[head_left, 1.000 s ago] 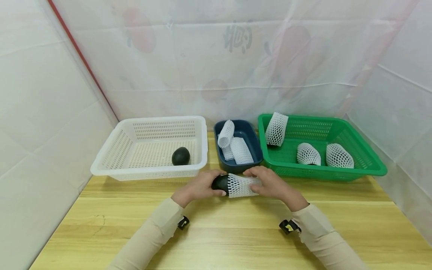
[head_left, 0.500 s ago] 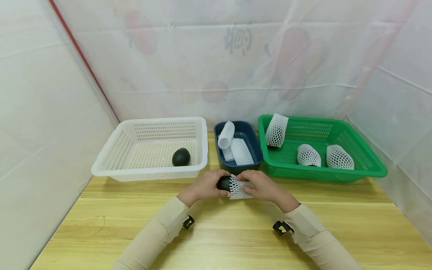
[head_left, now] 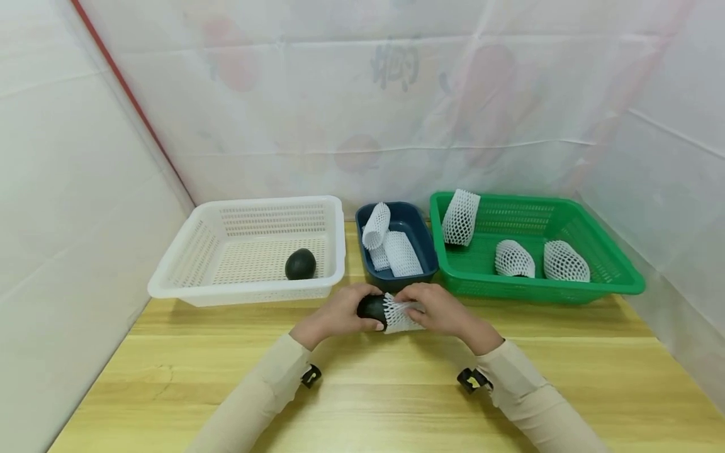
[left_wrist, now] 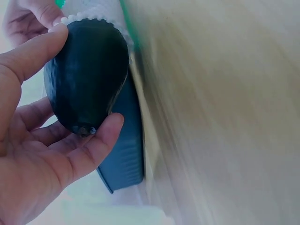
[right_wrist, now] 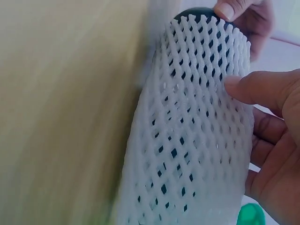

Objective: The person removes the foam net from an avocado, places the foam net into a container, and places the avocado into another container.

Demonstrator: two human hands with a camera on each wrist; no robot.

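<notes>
The left hand (head_left: 342, 313) grips the avocado (left_wrist: 86, 79) at its bare end, thumb and fingers curved round it; the right hand (head_left: 438, 309) holds the foam net (right_wrist: 197, 126), thumb on one face and fingers on the opposite side. The avocado lies between the two hands, stem end toward the left palm, opposite end inside the mouth of the net. Treat the avocado as fairly heavy for its size and firm, with a smooth skin that may slip or turn; hold it round the broad middle with even pressure, as the flesh may bruise. Treat the net as very light, soft and stretchy; take it broadly by the sides near the rim, since a pull on one strand may tear it. The avocado is pear-shaped, near-black green and slightly glossy, with a small nub at the stem. The net is a white diamond mesh with a scalloped rim; dark skin shows through the holes nearest that rim.
</notes>
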